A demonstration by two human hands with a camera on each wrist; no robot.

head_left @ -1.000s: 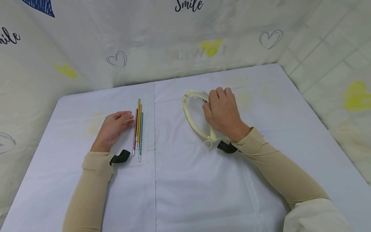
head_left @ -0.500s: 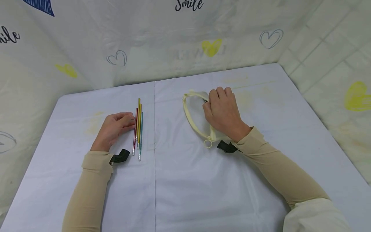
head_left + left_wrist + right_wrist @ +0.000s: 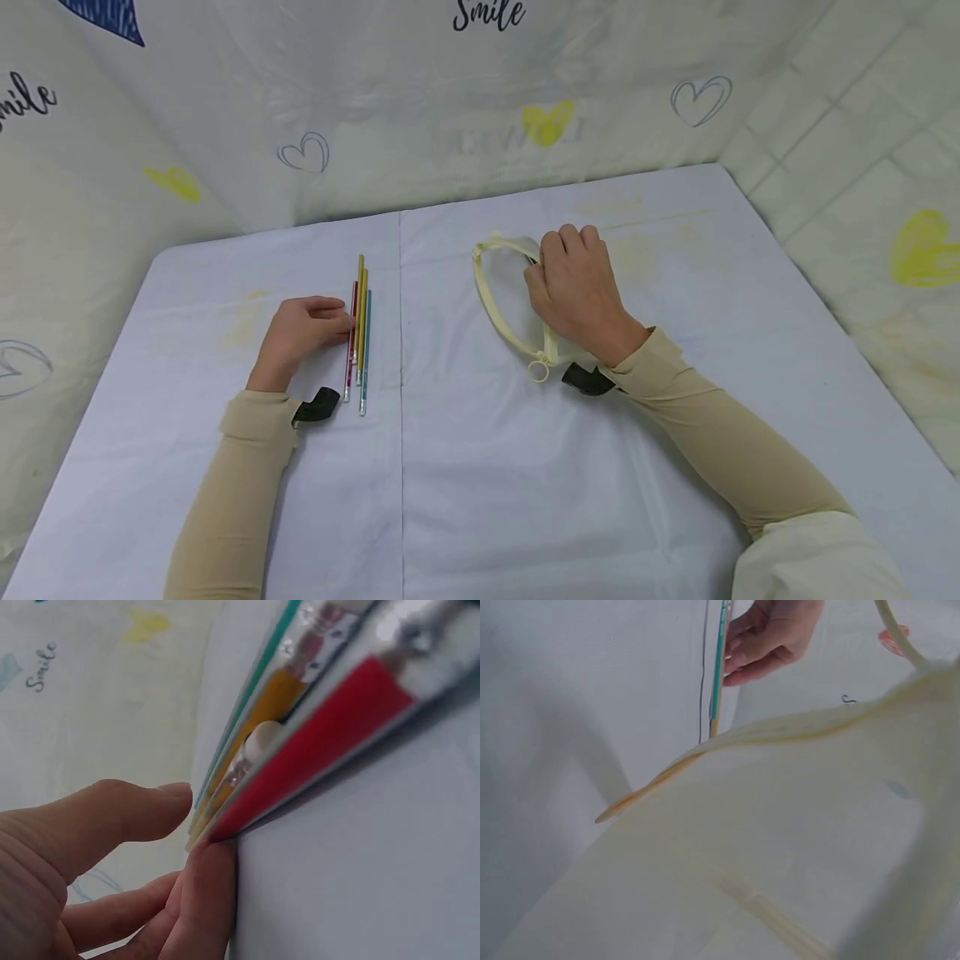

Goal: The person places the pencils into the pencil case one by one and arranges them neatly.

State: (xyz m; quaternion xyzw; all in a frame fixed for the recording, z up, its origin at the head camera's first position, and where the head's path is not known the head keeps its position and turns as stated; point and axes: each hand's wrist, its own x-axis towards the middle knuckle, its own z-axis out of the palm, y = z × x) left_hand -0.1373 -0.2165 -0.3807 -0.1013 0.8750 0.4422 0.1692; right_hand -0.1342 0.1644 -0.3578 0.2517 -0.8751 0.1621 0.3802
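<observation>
Right of the pencils (image 3: 363,325), a cream zip pouch (image 3: 495,317) is being gripped by the right hand (image 3: 576,292), fingers curled; left of the pencils, the left hand (image 3: 300,332) is being held with thumb and fingers parted, the nearest being touched, nothing being grasped

Smooth tan sleeves (image 3: 225,508) end in folded cuffs (image 3: 258,414) behind left hand (image 3: 303,333) and right hand (image 3: 573,292). A stubby black piece (image 3: 318,405) juts from each cuff. A loose off-white sleeve (image 3: 813,560) shows farther up on the right.
</observation>
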